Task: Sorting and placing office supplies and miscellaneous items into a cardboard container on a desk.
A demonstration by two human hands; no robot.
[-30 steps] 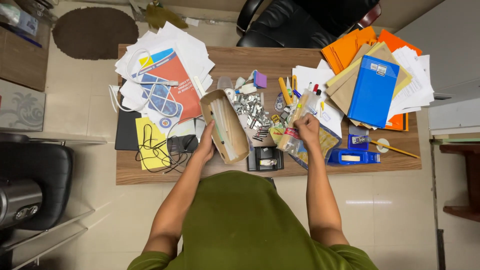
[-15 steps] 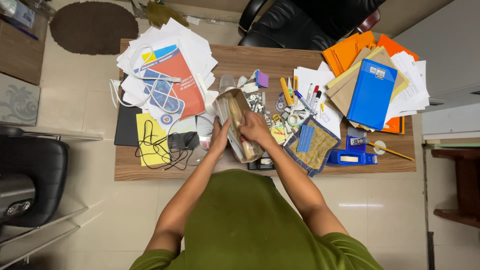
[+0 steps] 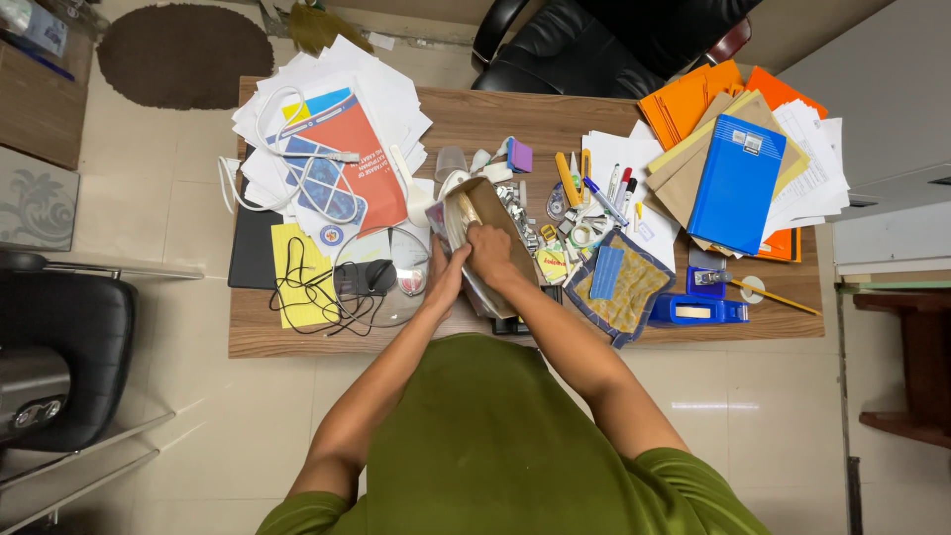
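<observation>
We see our left hand (image 3: 446, 277) gripping the near side of the brown pouch (image 3: 485, 213), which stands tilted at the middle of the surface (image 3: 515, 109), and our right hand (image 3: 490, 253) curled over its open mouth, fingers hidden inside, so we cannot tell what they hold. The pouch could tip into the metal clips (image 3: 515, 203) just beside it and scatter them

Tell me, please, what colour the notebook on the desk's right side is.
The notebook is blue, seen in the head view.
</observation>
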